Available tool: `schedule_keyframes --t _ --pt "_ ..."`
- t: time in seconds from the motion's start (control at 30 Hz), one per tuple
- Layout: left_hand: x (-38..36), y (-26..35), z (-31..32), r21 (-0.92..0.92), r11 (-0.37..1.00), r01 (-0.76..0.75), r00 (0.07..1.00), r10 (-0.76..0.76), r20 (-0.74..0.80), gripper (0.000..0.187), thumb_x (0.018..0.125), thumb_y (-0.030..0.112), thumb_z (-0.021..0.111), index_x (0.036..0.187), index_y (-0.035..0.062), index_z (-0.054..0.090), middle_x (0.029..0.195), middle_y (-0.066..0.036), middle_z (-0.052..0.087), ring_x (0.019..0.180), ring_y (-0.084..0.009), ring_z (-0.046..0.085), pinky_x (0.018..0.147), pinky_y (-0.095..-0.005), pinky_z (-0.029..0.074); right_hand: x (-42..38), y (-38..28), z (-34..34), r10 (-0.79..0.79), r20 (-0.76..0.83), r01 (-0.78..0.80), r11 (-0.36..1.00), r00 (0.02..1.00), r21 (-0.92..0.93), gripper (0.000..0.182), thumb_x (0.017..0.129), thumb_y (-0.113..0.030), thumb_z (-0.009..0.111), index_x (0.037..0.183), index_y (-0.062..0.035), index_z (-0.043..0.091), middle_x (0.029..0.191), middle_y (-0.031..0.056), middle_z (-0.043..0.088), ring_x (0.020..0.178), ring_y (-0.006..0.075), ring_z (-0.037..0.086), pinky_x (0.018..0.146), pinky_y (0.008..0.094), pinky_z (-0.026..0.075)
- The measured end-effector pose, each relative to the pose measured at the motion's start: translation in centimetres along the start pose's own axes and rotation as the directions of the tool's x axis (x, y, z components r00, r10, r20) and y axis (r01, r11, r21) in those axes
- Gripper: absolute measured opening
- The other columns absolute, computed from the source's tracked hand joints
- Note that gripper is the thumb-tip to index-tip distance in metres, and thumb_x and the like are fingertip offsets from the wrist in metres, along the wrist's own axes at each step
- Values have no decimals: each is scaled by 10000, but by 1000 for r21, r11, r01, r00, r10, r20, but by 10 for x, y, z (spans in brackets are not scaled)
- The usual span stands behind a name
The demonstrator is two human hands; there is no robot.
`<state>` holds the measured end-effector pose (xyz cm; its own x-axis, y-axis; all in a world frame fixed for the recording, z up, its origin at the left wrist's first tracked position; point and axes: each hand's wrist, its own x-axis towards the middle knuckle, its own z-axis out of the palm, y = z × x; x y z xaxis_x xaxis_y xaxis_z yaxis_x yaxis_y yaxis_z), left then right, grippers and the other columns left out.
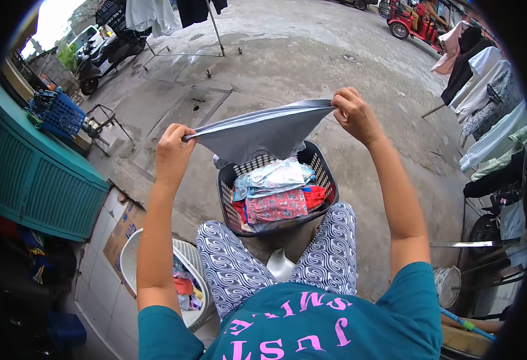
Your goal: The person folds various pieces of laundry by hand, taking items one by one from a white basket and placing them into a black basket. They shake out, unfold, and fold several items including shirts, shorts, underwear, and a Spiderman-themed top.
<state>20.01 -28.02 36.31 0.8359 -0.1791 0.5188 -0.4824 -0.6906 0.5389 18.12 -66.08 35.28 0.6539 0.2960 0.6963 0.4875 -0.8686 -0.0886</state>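
A grey piece of clothing (257, 135) is stretched taut between my two hands, its top edge folded into a band. My left hand (175, 144) pinches one corner, and my right hand (350, 111) grips the opposite corner, a little higher. The cloth's lower part hangs over the far side of a dark plastic laundry basket (227, 207). Inside the basket lie folded clothes: a light blue printed one (274, 177) on top and a red patterned one (277, 206) nearer me. The basket stands on the ground just beyond my knees.
A white basket (192, 258) with mixed clothes stands by my left leg. Teal shutters (47, 174) and a blue crate (62, 114) are to the left. Laundry hangs on a rack (485, 90) at right. Beyond are a motorcycle (110, 60) and a red three-wheeled vehicle (416, 27) with people.
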Motion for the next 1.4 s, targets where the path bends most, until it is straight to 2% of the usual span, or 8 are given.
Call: schedule_keyframes --t 0.67,0.73,0.83,0.93,1.07,1.13,1.23,1.4 --pt "-204 -86 112 -75 980 182 648 -62 759 222 663 89 617 872 43 556 903 -99 531 834 -257 549 713 -345 453 -237 -38 71 269 565 -490 824 780 284 255 608 -48 565 863 -35 569 815 97 549 780 266 500 718 334 421" --pt "-184 -114 129 -198 729 655 542 -271 795 173 688 69 574 847 19 528 822 -38 550 744 -114 526 679 -244 424 -222 -20 93 379 581 -650 661 720 375 170 620 -64 566 784 -22 564 770 66 553 750 194 526 717 296 422" --pt "-135 -128 144 -376 344 861 499 -423 756 159 745 86 553 896 101 506 796 22 544 734 -81 509 664 -222 408 -198 13 136 535 758 -918 93 373 386 274 691 -95 591 946 -15 533 809 55 553 721 122 528 648 240 445" --pt "-118 -134 170 -438 441 783 604 -708 367 318 709 96 612 996 34 490 1016 -89 513 903 -178 507 783 -290 423 -173 17 171 805 392 -878 306 445 368 339 693 -122 621 1004 -30 524 898 110 574 812 204 557 725 311 444" --pt "-149 -165 212 -120 766 632 763 -587 272 436 657 125 640 1051 12 491 1094 -176 469 1047 -289 441 898 -341 366 -198 1 216 819 328 -880 461 471 113 466 672 -165 659 1087 -49 481 1007 160 523 943 286 514 814 347 416" --pt "-171 -161 224 -87 774 627 730 -545 412 416 653 132 646 1033 22 516 1047 -167 501 994 -276 482 865 -329 391 -218 -19 232 828 377 -897 442 415 18 471 667 -174 664 1084 -50 482 1007 166 526 945 287 518 821 352 413" --pt "-172 -139 224 45 473 880 310 -642 701 476 646 76 634 1096 9 492 1010 -155 555 907 -230 548 800 -301 431 -236 -40 239 787 473 -911 402 397 95 459 672 -168 656 1077 -47 478 1003 161 546 959 286 524 832 350 412" --pt "-193 -164 251 -246 310 918 395 -701 593 597 658 72 635 1189 -41 387 1120 -178 522 1024 -228 516 857 -311 406 -250 -42 249 916 285 -940 204 282 274 392 679 -190 641 995 13 527 1041 163 550 957 264 541 806 334 419"
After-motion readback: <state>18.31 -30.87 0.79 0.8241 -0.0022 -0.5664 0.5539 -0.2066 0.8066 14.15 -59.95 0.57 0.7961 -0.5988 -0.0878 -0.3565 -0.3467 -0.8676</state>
